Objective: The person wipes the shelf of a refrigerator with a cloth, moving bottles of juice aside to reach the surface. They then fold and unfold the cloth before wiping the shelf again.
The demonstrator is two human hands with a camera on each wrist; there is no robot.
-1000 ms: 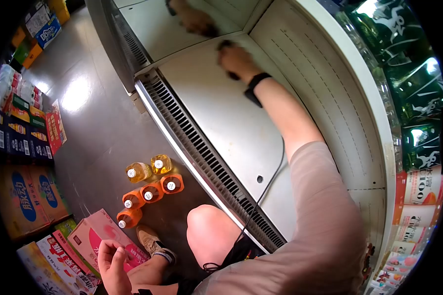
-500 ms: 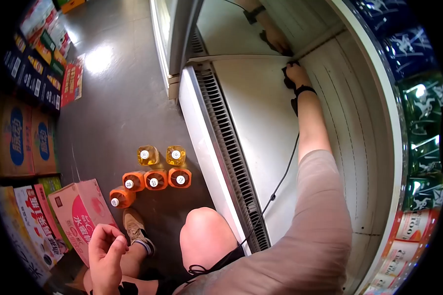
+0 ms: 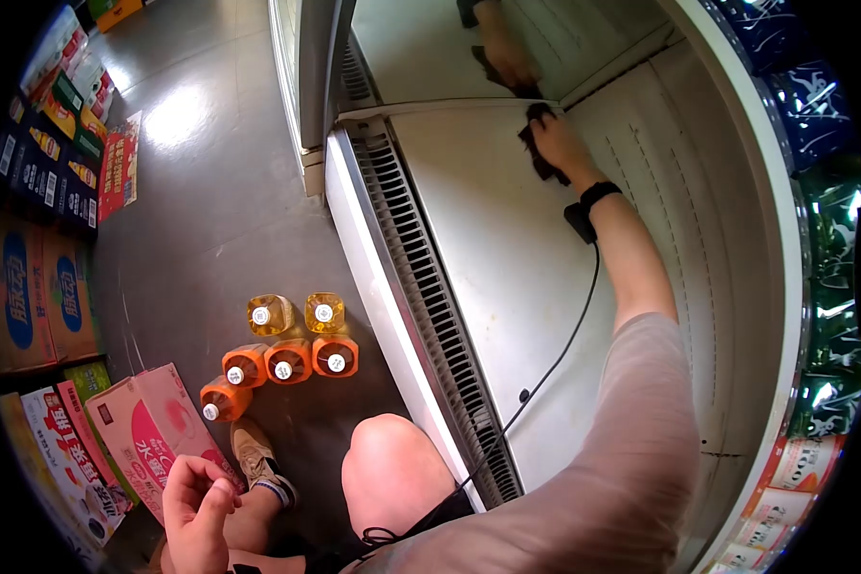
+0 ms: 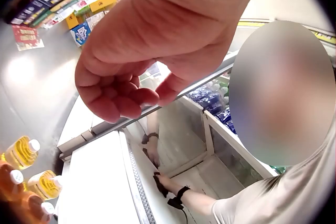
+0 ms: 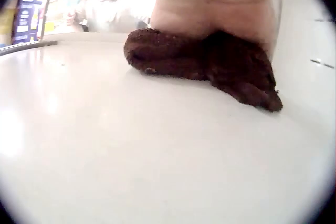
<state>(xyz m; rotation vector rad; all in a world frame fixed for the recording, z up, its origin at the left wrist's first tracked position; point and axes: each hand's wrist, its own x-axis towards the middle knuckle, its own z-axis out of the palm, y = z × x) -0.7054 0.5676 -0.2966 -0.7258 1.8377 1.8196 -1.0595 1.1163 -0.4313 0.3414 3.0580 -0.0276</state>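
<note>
My right hand point(image 3: 564, 151) grips a bunched dark brown cloth point(image 5: 199, 62) and presses it on the pale floor panel point(image 3: 488, 239) of a display case, close to the far inner corner. In the right wrist view the cloth lies folded under the hand, its lower edge against the panel, the fingers mostly hidden. The shiny end wall point(image 3: 440, 57) mirrors the hand and cloth. My left hand point(image 3: 197, 512) hangs loosely curled above my leg and holds nothing; its bent fingers point(image 4: 113, 95) show in the left wrist view.
A slotted vent grille point(image 3: 421, 277) runs along the case's front edge. Yellow and orange bottles point(image 3: 287, 359) stand on the floor beside it. A pink carton point(image 3: 148, 421) and other boxes line the left. A black cable point(image 3: 569, 349) trails from my right wrist across the panel.
My right hand with the cloth has swept along the far part of the panel, into the corner, then slightly back from the side wall. The view has shifted; the left hand stays loosely curled.
</note>
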